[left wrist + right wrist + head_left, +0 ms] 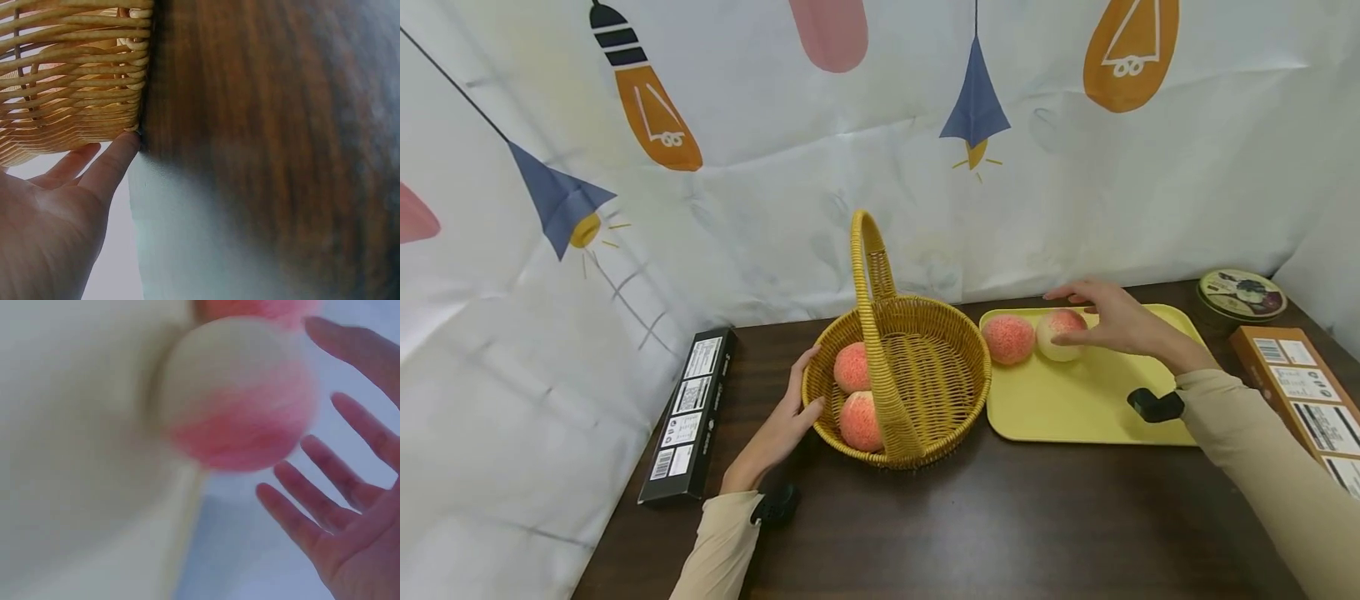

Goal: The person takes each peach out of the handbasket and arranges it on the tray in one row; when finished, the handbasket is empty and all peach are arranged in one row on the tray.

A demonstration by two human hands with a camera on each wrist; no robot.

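A yellow wicker basket (pixel 917 318) with a tall handle stands mid-table. Two pink peaches, a rear peach (pixel 851 367) and a front peach (pixel 859 421), lie in its left half. My left hand (pixel 782 435) touches the basket's left side, its fingers fairly straight against the weave (pixel 75 87) in the left wrist view. On the yellow tray (pixel 1090 400) sit a pink peach (pixel 1009 339) and, beside it, a pale-and-pink peach (pixel 1054 340). My right hand (pixel 1116 321) is spread around that paler peach (pixel 240 394); the right wrist view shows its fingers apart and not closed on the fruit.
A black box (pixel 688 412) with white labels lies left of the basket. At the right are an orange-brown box (pixel 1303 383) and a round tin (pixel 1242 294). A white printed curtain (pixel 760 225) hangs behind the dark table (pixel 1000 517).
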